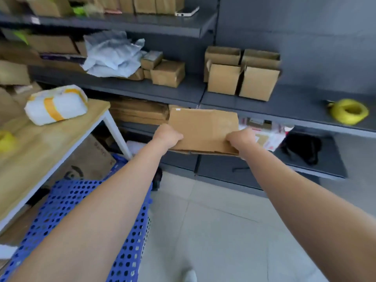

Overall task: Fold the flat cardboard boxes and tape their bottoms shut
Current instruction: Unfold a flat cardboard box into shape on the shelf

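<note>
Flat cardboard box (203, 129) is held in the air in front of the dark shelf (295, 102), your left hand (167, 136) and right hand (241, 139) each gripping a near corner, while erected boxes (258, 82) stand open-topped on that shelf, interiors not visible.

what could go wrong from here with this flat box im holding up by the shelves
1. The left hand and right hand each hold the flat cardboard box only at its near edge, so the grip may slip or the board may bend as it is opened.
2. Its far edge looks close to the grey shelf; unfolding flaps there might hit it.
</note>
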The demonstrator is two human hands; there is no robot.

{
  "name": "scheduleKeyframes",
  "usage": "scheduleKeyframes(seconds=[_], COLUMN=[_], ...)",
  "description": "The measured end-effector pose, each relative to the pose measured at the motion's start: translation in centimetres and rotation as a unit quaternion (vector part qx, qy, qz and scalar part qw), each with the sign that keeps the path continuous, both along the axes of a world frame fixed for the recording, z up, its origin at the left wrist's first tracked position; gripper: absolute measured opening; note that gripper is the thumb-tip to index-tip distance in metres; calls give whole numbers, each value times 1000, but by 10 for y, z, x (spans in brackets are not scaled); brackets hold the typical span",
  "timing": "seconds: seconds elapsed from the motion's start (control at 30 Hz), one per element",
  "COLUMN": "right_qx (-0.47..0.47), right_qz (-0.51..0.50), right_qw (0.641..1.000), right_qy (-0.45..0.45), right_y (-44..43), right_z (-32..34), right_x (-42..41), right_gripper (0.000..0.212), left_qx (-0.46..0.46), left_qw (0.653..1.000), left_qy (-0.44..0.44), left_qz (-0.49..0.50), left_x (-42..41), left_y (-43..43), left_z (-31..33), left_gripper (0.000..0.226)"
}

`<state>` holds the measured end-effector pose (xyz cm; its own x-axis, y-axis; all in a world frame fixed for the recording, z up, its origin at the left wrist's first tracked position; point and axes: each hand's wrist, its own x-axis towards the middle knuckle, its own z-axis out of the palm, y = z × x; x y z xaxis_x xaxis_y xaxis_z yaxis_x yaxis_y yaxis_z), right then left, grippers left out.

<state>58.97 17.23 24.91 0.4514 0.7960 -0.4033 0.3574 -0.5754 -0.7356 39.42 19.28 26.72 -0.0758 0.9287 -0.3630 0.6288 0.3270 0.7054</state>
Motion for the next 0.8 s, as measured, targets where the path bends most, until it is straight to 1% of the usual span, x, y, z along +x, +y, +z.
scheduleKeyframes(seconds=[0.03, 0.07, 0.1, 0.2, 0.27, 0.37, 0.43, 0.57, 0.73, 0.8], right_qx=[1, 5, 6, -7, -5, 1, 3, 1, -35, -49], right_qz=[-15, -32, -53, -97, -123, -159, -170, -163, -113, -102], right_qw=[1000, 999, 998, 994, 991, 985, 983, 983, 985, 985], right_qy=[-12, -26, -39, -57, -56, -61, -68, -90, -126, -129], right_y=[3, 4, 7, 6, 4, 6, 11, 23, 46, 58], right_z=[7, 14, 19, 32, 37, 42, 44, 48, 55, 54], right_x=[17, 34, 50, 98, 129, 177, 210, 273, 339, 360], right_gripper=[17, 13, 16, 22, 25, 30, 29, 16, 19, 27], left_qx=[3, 11, 19, 19, 18, 13, 17, 16, 1, -3], left_qw=[1000, 999, 998, 993, 988, 983, 979, 975, 976, 976], left_qy=[-3, -7, -11, -2, 8, -4, 3, 3, 10, 12], left_qz=[-21, -39, -55, -115, -151, -184, -205, -222, -219, -217], left_x=[17, 34, 52, 105, 139, 190, 225, 290, 353, 372], left_y=[9, 18, 26, 45, 53, 68, 77, 93, 115, 126], left_z=[5, 9, 14, 24, 29, 34, 38, 40, 35, 32], left_gripper=[25, 21, 20, 37, 37, 35, 36, 40, 41, 43])
